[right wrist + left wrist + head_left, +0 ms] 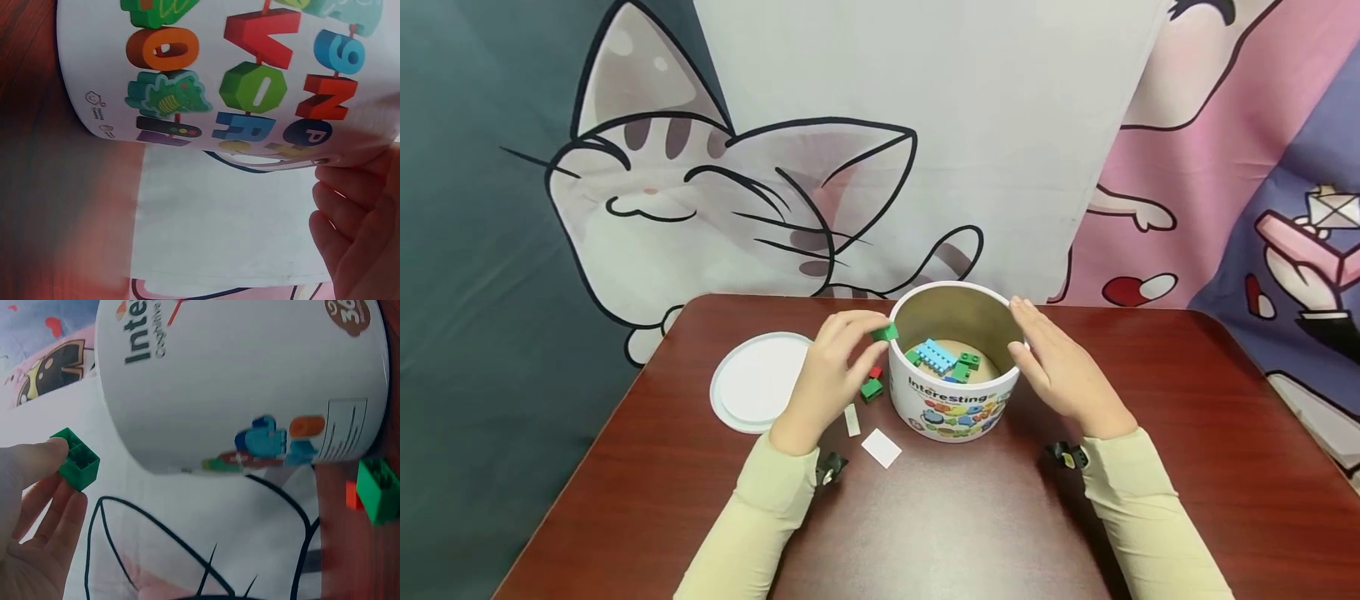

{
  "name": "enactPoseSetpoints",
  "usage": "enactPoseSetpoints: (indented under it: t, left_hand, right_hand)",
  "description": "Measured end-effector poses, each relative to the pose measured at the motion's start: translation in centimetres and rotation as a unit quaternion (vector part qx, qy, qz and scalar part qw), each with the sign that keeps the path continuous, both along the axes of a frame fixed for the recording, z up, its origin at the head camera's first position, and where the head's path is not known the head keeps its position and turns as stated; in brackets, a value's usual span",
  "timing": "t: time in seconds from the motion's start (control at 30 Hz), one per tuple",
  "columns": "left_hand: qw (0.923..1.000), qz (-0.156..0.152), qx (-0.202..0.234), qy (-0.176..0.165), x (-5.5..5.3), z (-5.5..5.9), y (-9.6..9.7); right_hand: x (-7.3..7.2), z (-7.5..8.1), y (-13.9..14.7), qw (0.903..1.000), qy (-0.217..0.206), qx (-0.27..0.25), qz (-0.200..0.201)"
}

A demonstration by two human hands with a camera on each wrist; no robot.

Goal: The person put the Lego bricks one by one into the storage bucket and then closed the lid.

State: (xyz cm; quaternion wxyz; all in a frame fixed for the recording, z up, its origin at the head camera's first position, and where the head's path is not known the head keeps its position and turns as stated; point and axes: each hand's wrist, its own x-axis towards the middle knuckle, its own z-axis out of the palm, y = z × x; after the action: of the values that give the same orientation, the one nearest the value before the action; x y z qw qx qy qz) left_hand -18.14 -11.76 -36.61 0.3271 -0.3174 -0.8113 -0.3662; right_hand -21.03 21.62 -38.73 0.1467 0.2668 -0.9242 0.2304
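Note:
My left hand (832, 371) pinches a green toy brick (79, 460) between thumb and fingers, right at the left rim of a round white tub (951, 412). Inside the tub lie a light-blue brick (936, 356) and several green bricks (969, 361). On the other side, my right hand (1060, 367) rests against the tub's right rim, its fingers extended along the wall. In the right wrist view those fingers (340, 206) touch the tub's edge. Below the left hand, a green brick (871, 389) and a red brick (876, 372) lie on the table beside the tub.
A round white lid (756, 383) lies on the brown table (970, 517), left of the tub. In front of the tub are a white square piece (881, 448) and a narrow pale strip (852, 420). A cloth printed with cartoon cats (700, 217) hangs behind the table.

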Motion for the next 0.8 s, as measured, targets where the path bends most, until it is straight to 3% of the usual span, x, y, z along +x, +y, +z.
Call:
enactPoseSetpoints:
  t: [0.17, 0.4, 0.63, 0.8]
  left_hand:
    - [0.9995, -0.021, -0.024, -0.002, -1.0, 0.6, 1.4]
    - [0.9907, -0.052, -0.122, -0.031, -2.3, 1.8, 3.2]
    - [0.9711, -0.063, -0.213, -0.087, -3.4, 2.8, 4.7]
    - [0.9458, -0.059, -0.280, -0.153, -4.8, 3.3, 5.9]
  right_hand:
    - [-0.2, 0.1, 0.2, 1.0000, -0.002, -0.004, 0.002]
    - [-0.2, -0.2, 0.1, 0.9998, 0.006, -0.016, 0.006]
    - [0.0, 0.0, 0.0, 0.9997, -0.008, -0.022, 0.001]
    - [0.2, 0.0, 0.0, 0.9997, -0.008, -0.025, 0.002]
